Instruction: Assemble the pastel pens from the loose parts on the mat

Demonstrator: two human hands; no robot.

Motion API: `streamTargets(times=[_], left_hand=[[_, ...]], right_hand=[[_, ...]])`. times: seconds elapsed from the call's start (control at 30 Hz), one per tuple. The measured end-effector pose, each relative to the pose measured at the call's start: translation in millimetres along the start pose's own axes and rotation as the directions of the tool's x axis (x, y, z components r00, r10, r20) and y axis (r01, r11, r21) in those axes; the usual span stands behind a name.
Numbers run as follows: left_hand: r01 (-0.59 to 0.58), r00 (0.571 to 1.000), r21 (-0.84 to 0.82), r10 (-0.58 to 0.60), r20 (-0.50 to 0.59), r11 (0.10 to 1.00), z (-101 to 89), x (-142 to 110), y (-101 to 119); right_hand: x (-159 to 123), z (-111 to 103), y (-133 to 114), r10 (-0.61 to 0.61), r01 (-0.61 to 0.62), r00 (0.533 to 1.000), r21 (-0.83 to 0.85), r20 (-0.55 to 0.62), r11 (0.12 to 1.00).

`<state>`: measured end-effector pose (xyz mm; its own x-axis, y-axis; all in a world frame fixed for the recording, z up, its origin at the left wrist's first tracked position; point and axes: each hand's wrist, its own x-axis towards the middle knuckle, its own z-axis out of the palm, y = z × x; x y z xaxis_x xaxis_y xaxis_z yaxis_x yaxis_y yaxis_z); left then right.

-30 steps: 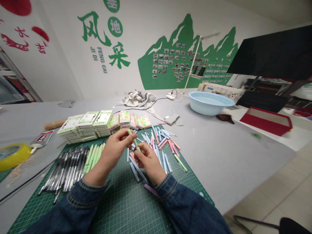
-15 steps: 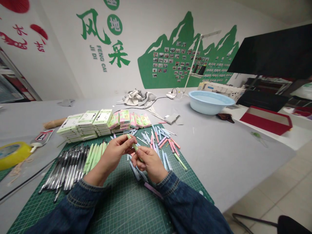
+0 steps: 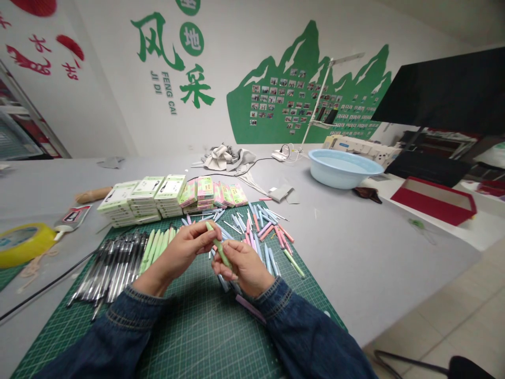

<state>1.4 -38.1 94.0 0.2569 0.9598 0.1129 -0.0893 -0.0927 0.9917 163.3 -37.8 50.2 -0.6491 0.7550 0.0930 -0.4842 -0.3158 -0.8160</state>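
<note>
A light green pen [image 3: 218, 248] slants between my hands, its upper end at my left hand's fingertips and its lower end in my right hand's fingers. My left hand [image 3: 185, 250] pinches it from the left, and my right hand [image 3: 244, 267] holds it from the right. Both hands are above a green cutting mat [image 3: 197, 331]. Loose pastel pens [image 3: 260, 237] lie beyond my right hand. A row of black pens [image 3: 112, 268] and a row of light green pens [image 3: 153, 251] lie left of my left hand.
Stacked white-green boxes [image 3: 148, 197] and pink-green boxes [image 3: 209, 192] stand beyond the mat on a grey table [image 3: 355, 247]. A yellow tape roll [image 3: 23, 245], a blue basin [image 3: 341, 168], a sewing machine [image 3: 359, 147] and a red box [image 3: 434, 201] surround it.
The pen now slants lower toward my right hand, and both hands sit slightly lower. The whole scene has shifted a little to the right in view.
</note>
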Motion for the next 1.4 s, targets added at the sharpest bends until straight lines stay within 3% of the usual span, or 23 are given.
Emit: streamTargets(times=[0.17,0.3,0.5,0.77,1.03,1.4], left_hand=[[-0.024,0.998,0.065,0.021,0.058,0.998,-4.7,0.7,0.1],[-0.003,1.000,0.087,0.001,0.025,0.996,-4.0,1.9,0.9],[-0.010,0.999,0.093,0.006,0.036,0.996,-3.9,0.2,-2.4],[-0.075,0.991,0.141,0.058,0.116,0.987,-13.0,-2.7,-0.7],[-0.022,0.988,0.095,0.037,-0.150,0.995,-5.3,3.1,-8.5],[-0.121,0.957,0.021,0.123,-0.262,0.992,0.6,6.4,5.3]], right_hand=[[0.1,0.0,-0.3,0.056,-0.056,0.998,0.045,0.010,0.997],[-0.2,1.4,-2.6,0.034,-0.030,0.999,0.095,-0.043,0.995],[1.0,-0.1,4.2,-0.015,0.014,0.997,-0.023,-0.079,1.000],[1.0,-0.7,8.7,0.015,-0.016,0.998,0.012,0.053,1.000],[4.8,1.1,10.2,-0.023,0.025,0.997,0.028,-0.070,0.999],[5.8,-4.3,12.2,-0.088,0.089,0.992,0.006,-0.095,0.996]])
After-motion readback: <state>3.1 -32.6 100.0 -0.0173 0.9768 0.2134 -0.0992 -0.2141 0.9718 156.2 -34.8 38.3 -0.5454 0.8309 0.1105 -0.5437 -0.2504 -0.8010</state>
